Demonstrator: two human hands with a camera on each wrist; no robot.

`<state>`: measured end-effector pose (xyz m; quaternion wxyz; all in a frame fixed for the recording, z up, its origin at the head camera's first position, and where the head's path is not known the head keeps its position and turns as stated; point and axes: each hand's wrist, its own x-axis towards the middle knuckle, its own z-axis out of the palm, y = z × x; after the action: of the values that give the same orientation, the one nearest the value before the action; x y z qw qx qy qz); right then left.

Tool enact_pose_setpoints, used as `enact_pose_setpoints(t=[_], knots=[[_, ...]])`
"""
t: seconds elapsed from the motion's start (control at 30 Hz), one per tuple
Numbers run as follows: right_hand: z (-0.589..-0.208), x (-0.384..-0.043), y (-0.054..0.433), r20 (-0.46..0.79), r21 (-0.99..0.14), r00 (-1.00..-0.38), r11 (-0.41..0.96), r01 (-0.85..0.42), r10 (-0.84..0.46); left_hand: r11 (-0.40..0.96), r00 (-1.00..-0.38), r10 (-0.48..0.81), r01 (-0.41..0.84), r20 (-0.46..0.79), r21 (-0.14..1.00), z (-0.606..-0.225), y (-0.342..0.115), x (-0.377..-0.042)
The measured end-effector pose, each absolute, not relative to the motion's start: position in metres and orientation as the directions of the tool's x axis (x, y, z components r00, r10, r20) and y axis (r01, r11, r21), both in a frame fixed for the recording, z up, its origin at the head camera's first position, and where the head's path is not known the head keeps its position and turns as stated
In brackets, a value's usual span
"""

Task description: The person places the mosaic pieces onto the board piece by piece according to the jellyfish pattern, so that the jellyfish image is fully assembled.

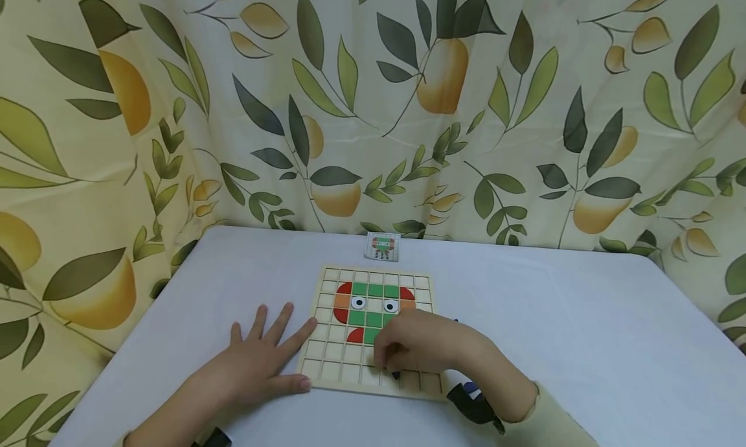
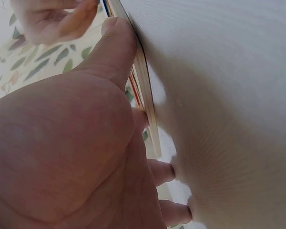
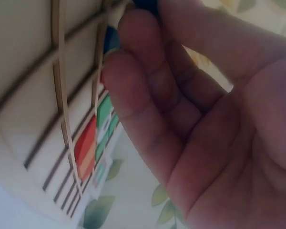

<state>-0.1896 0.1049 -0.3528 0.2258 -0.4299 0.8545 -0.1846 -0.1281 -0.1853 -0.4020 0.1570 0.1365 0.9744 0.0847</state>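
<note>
A wooden grid board (image 1: 332,373) lies on the table with a face pattern of coloured tiles in its cells. Green tiles (image 1: 373,319), red rounded tiles (image 1: 340,315) and two eye tiles (image 1: 358,302) fill the upper middle. My left hand (image 1: 256,369) is spread, its index finger and thumb at the board's left edge. Over the lower right cells, my right hand (image 1: 422,340) pinches a small dark blue tile (image 3: 147,5) between thumb and fingers. It covers part of the pattern. Another blue tile (image 3: 111,39) shows beyond the fingers in the right wrist view.
A small picture card (image 1: 382,247) with a similar figure stands behind the board. White cloth (image 1: 553,317) covers the table. A leaf-and-fruit patterned curtain (image 1: 373,110) hangs along the back and left. Black straps (image 1: 474,405) sit at the wrists.
</note>
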Motion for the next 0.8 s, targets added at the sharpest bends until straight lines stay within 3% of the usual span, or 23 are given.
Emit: enact_pose_setpoints(t=[0.3, 0.8], knots=[[-0.3575, -0.1850, 0.0973, -0.229, -0.423, -0.575, 0.612, -0.668, -0.785, 0.951, -0.916, 0.280, 0.224, -0.287, 0.214, -0.4001, -0.1838, -0.1277], [-0.3603, -0.1827, 0.0995, -0.284, -0.435, -0.557, 0.623, -0.650, -0.780, 0.950, -0.913, 0.286, 0.230, -0.291, 0.212, -0.3975, -0.1824, -0.1264]])
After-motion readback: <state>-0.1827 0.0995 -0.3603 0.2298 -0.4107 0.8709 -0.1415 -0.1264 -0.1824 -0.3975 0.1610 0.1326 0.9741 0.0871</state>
